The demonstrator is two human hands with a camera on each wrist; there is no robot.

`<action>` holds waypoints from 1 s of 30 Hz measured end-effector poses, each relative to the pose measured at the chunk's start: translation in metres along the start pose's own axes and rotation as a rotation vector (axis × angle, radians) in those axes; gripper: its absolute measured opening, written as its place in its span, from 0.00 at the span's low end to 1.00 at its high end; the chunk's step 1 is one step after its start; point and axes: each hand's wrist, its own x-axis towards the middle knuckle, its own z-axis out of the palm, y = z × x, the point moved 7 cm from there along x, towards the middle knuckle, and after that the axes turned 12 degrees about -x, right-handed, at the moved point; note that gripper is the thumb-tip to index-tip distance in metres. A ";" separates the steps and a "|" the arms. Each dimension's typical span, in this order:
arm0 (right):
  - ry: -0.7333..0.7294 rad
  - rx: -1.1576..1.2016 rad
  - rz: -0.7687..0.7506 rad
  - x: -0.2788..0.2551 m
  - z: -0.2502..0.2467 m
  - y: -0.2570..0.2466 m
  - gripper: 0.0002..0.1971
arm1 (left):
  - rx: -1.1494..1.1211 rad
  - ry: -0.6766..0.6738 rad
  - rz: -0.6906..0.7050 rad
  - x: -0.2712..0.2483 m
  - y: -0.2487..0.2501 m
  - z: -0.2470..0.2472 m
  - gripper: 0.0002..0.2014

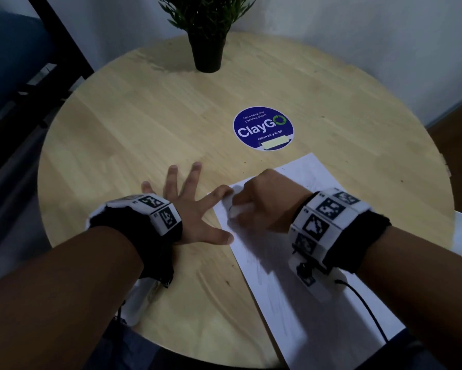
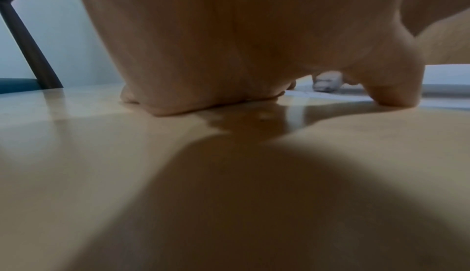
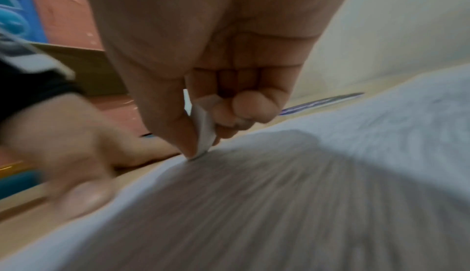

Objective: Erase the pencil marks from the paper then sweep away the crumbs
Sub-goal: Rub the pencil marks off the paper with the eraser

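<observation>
Colours, desk scene
White paper (image 1: 291, 289), grey pencil marks (image 1: 308, 180); pale wood-grain desk (image 1: 144, 124); blue round sticker (image 1: 263, 128); black pot (image 1: 208, 56); white eraser (image 3: 203, 130).

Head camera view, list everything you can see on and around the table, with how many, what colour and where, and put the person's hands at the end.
Round light wooden table: one, pale wood, fills the view.
White sheet of paper: one, white with faint grey pencil marks, on the table's near right, running over the near edge.
Small white eraser: one, white, its tip pressed on the paper near the paper's left edge.
Round blue ClayGo sticker: one, blue with white lettering, mid table beyond the paper.
Green potted plant in a black pot: one, far edge of the table.
Left hand: fingers spread flat on the table, thumb and forefinger touching the paper's left edge.
Right hand: pinches the eraser over the paper.
</observation>
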 end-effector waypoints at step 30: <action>0.008 0.019 -0.001 0.007 0.000 -0.017 0.11 | -0.013 0.017 0.000 -0.002 0.002 -0.001 0.51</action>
